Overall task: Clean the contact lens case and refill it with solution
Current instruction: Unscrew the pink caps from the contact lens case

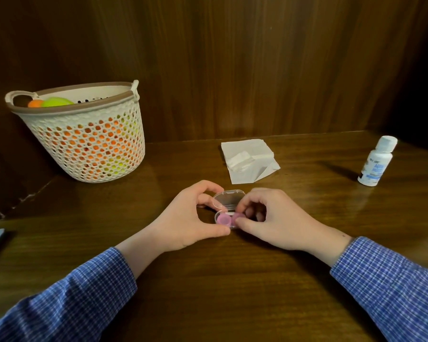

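Blue checked sleeves (pixel 67 299) reach in from the bottom edge, both forearms lying low over the worktop (pixel 208 292). Ahead of them the left hand (pixel 183 220) pinches the contact lens case (pixel 229 211) between thumb and forefinger, apparently to steady it, with the clear lid (pixel 229 197) hinged open toward the back. The right hand (pixel 269 218) has its fingers (pixel 242 222) closed on the right pink cap (pixel 237 216), probably to unscrew it; the left pink cap (pixel 223 219) sits untouched. Folded tissue (pixel 247 160) lies just behind the case, within easy reach for wiping, and the solution bottle (pixel 377 161) stands capped, well apart to the right. A perforated basket (pixel 84 134) holding orange and green items sits back left. Polished dark wood forms the worktop, with wood panelling (pixel 232 58) behind in dim light.
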Available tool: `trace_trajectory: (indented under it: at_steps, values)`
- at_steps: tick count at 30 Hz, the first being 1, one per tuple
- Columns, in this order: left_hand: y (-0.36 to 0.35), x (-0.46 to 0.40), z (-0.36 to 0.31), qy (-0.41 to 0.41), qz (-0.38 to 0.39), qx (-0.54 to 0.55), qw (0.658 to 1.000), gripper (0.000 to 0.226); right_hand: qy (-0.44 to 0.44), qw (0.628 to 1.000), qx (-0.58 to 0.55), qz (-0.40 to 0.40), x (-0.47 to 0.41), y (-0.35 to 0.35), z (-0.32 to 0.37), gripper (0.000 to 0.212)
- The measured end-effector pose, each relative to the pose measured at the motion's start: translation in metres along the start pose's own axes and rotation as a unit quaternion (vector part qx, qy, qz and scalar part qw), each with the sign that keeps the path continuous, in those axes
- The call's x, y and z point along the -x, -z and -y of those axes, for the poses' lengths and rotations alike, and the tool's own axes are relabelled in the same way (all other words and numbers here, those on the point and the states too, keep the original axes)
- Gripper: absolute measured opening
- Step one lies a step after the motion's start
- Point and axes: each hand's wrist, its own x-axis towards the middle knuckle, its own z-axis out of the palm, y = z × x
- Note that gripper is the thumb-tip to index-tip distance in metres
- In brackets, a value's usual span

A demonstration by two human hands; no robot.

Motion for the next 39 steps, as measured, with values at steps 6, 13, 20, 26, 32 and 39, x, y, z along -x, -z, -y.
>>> trace_trajectory:
  at_steps: [6, 13, 20, 26, 32, 39]
  values:
    - [0.0, 0.0, 0.001, -0.009, 0.0, 0.006, 1.0, 0.068, 0.003, 1.0, -0.031, -0.004, 0.001, 0.001, 0.002, 0.009]
    - [0.0, 0.001, -0.001, -0.021, -0.004, 0.011, 1.0, 0.063, 0.004, 0.999, -0.052, -0.009, 0.001, 0.002, 0.002, 0.009]
    - [-0.001, 0.002, -0.001, -0.019, -0.013, 0.008, 1.0, 0.06, -0.011, 0.998, -0.05, -0.02, 0.001, 0.003, 0.003, 0.007]
    - [-0.001, 0.003, -0.002, -0.024, -0.015, 0.01, 1.0, 0.058, -0.03, 0.996, -0.082, -0.028, 0.001, 0.005, 0.004, 0.012]
    - [-0.001, 0.003, -0.004, -0.029, -0.016, 0.009, 0.999, 0.055, -0.112, 0.969, -0.22, -0.023, -0.004, 0.014, 0.007, 0.025]
    - [0.004, 0.006, -0.001, -0.04, -0.028, -0.035, 0.998, 0.039, -0.176, 0.935, -0.3, 0.069, -0.009, 0.043, -0.001, 0.013]
